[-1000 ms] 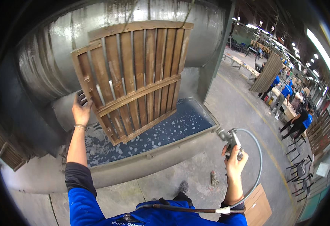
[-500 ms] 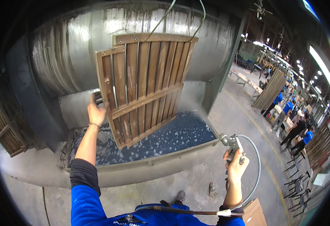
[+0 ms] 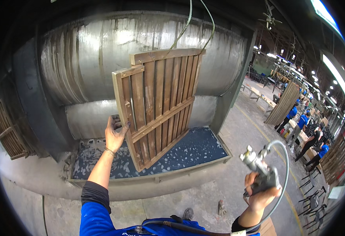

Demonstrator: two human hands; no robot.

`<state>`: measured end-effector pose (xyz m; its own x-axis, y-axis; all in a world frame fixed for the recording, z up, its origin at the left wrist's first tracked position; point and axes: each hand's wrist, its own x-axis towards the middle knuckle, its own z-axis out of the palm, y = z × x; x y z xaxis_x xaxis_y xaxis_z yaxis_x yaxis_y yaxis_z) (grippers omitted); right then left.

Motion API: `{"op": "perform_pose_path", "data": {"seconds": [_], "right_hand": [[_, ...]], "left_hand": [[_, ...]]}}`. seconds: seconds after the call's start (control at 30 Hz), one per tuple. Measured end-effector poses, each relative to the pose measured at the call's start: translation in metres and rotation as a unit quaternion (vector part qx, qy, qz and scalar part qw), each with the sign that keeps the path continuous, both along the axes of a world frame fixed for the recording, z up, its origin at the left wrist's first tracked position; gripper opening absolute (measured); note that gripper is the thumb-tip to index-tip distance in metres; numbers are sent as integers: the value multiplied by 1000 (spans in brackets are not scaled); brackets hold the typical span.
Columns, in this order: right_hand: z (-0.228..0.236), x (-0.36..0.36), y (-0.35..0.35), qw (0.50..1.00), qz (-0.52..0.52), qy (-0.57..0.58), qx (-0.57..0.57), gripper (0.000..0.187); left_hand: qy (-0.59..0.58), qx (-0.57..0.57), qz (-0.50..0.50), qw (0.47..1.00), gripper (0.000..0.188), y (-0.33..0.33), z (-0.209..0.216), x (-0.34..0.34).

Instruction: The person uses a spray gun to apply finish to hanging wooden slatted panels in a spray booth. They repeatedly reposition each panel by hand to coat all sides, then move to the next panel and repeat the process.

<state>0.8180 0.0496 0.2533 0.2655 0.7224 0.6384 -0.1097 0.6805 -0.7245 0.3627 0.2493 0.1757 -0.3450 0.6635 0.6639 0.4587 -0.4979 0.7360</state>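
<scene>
A slatted wooden panel (image 3: 160,106) hangs tilted on thin lines in front of a metal spray booth. My left hand (image 3: 116,133) is at the panel's left edge, its darkened fingers apart and the thumb side at or against the wood; exact contact is unclear. On the right, my right hand (image 3: 261,192) is wrapped round a spray gun (image 3: 261,169), slightly blurred, nozzle toward the upper left. A grey hose (image 3: 285,165) loops from the gun down past my right forearm.
Below the panel lies a trough (image 3: 156,180) of dark, foam-flecked liquid. Curved metal sheeting (image 3: 93,59) backs the booth. Another slatted panel (image 3: 9,131) stands far left. To the right, several people work beyond a yellow floor line, near stacked chairs (image 3: 314,200).
The panel has turned and sits lower and further right in view. My left hand has shifted right and down with its edge. The spray gun has moved right and down; the mist has gone.
</scene>
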Motion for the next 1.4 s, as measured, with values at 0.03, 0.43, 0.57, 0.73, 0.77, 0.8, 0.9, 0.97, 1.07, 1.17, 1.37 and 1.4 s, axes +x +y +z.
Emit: {"op": "perform_pose_path", "data": {"seconds": [0.03, 0.43, 0.57, 0.73, 0.77, 0.8, 0.9, 0.97, 1.07, 1.17, 1.37, 1.4], "right_hand": [[-3, -9, -6, 999, 8, -27, 33, 102], [-102, 3, -102, 918, -323, 39, -227, 60], [-128, 7, -129, 871, -393, 95, -279, 58], [-156, 12, -138, 839, -413, 126, -331, 57], [-162, 13, -138, 837, -410, 131, -339, 57], [-166, 15, -137, 835, -407, 136, -346, 58], [-175, 21, -124, 824, -409, 118, -375, 52], [-174, 27, -107, 831, -393, 109, -379, 46], [-168, 36, -69, 857, -352, 94, -364, 43], [-162, 47, -35, 904, -271, 52, -326, 41], [-152, 76, 52, 955, -168, -29, -242, 67], [-145, 80, 66, 962, -149, -21, -229, 71]], "left_hand": [[-24, -6, -32, 999, 35, -5, -2, -1], [-113, -105, -458, 876, 25, -49, -6, 113], [-66, -117, -503, 854, 26, -38, 12, 171], [-40, -127, -488, 863, 26, -12, 18, 219], [-35, -117, -471, 874, 24, -5, 17, 229], [-27, -99, -463, 880, 24, 1, 17, 238], [1, -80, -420, 904, 21, 22, 14, 258], [23, -82, -397, 914, 19, 37, 11, 268], [49, -55, -360, 930, 16, 67, 10, 279], [74, -48, -331, 939, 18, 97, 9, 284], [115, -43, -229, 966, 24, 158, 6, 275], [131, -15, -149, 980, 26, 169, 5, 269]]}}
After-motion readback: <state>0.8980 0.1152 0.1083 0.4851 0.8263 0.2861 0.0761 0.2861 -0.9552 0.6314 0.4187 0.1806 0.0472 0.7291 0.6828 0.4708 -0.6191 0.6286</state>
